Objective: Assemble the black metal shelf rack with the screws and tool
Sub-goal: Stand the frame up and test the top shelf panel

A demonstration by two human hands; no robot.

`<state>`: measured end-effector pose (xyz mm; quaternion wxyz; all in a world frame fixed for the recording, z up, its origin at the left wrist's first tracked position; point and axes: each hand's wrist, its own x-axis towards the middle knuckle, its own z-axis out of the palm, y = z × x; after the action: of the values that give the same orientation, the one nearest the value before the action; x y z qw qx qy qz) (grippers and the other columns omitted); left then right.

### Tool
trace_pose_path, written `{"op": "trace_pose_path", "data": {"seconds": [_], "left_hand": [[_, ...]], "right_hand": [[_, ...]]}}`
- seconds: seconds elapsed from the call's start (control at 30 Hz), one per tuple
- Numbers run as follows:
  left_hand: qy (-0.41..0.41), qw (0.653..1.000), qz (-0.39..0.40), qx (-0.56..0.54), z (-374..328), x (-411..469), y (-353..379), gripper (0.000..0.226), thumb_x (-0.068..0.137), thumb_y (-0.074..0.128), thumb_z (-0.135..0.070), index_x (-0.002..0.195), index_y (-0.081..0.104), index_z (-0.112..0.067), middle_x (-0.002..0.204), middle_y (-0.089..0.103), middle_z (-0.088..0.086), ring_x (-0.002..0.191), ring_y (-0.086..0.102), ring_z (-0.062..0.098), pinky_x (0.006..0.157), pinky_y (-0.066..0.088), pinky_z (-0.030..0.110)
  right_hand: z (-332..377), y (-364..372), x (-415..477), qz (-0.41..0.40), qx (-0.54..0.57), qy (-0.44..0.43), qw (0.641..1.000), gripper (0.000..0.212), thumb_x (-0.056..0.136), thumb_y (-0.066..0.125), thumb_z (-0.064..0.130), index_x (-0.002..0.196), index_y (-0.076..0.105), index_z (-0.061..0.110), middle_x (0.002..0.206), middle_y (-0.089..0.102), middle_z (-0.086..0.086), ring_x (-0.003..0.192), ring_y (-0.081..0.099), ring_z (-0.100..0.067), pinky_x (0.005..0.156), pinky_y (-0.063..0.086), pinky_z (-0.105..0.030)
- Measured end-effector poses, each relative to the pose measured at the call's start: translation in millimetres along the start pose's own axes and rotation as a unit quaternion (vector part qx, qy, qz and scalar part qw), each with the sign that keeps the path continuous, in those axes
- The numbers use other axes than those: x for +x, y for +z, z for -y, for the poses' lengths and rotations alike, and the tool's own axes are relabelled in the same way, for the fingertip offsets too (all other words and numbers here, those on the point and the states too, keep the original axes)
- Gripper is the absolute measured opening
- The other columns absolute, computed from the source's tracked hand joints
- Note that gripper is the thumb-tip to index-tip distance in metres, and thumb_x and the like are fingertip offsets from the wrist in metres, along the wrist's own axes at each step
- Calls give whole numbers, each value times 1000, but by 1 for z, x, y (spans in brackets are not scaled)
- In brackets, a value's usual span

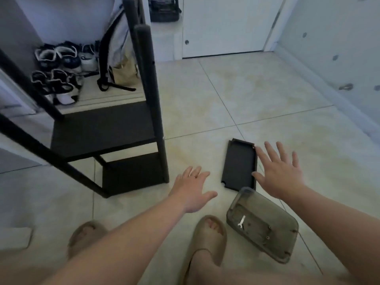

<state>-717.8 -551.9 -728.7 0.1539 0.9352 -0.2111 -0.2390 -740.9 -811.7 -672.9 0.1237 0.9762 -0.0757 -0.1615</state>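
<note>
The floor (226, 95) is made of big pale tiles, with a white door (224, 25) at the back. Some shoes (57, 64) and a backpack (109, 58) sit by the wall on the left.

The black metal shelf rack (156, 112) stands on the left. It is partly built, with tall posts and two dark shelves low down.

A loose black shelf panel (239, 164) lies flat on the floor, just right of the rack. Its long side points away from the person and leans a little to the right. It lies between the two hands.

The right hand (277, 171) is right beside the panel's right edge, much nearer than the other hand. Its fingers are spread wide and hold nothing. The first finger and thumb reach over that edge, but I cannot tell if they touch it.

The left hand (192, 188) is out flat too, fingers straight and holding nothing. It hangs in the gap between the rack and the panel, apart from both.

I think the right hand will take the panel first, and it only needs to go a little to the left.

A see-through grey tray (275, 212) sits on the floor just below the panel, near the right arm. Inside it lie a small silver wrench (241, 222) and what look like a few tiny screws (268, 237). Nobody is touching them.

Two tan slippers (207, 239) show at the bottom.
</note>
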Motion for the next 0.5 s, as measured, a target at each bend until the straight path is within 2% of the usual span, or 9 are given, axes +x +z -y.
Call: {"op": "trace_pose_path", "data": {"seconds": [0.2, 0.4, 0.5], "left_hand": [[-7, 996, 82, -27, -19, 92, 54, 78, 93, 40, -68, 158, 16, -31, 168, 7, -3, 154, 1, 23, 121, 12, 47], [-77, 973, 136, -167, -20, 162, 106, 81, 93, 52, -61, 158, 20, -25, 165, 21, -2, 150, 22, 21, 119, 24, 39], [-130, 951, 144, -241, -16, 184, 126, 84, 91, 56, -62, 157, 21, -25, 164, 24, -2, 147, 30, 21, 115, 28, 37]], "right_hand": [[-19, 73, 88, 80, 51, 27, 995, 74, 103, 22, 61, 160, -14, 30, 169, -19, 4, 155, -20, -29, 124, 2, -57], [-26, 149, 157, 117, 85, 28, 989, 76, 103, 24, 62, 161, -13, 31, 171, -11, 4, 157, -13, -26, 124, 5, -55], [-26, 185, 178, 123, 144, 60, 980, 80, 103, 29, 63, 161, -13, 28, 171, -4, 2, 157, -4, -27, 124, 13, -55]]}}
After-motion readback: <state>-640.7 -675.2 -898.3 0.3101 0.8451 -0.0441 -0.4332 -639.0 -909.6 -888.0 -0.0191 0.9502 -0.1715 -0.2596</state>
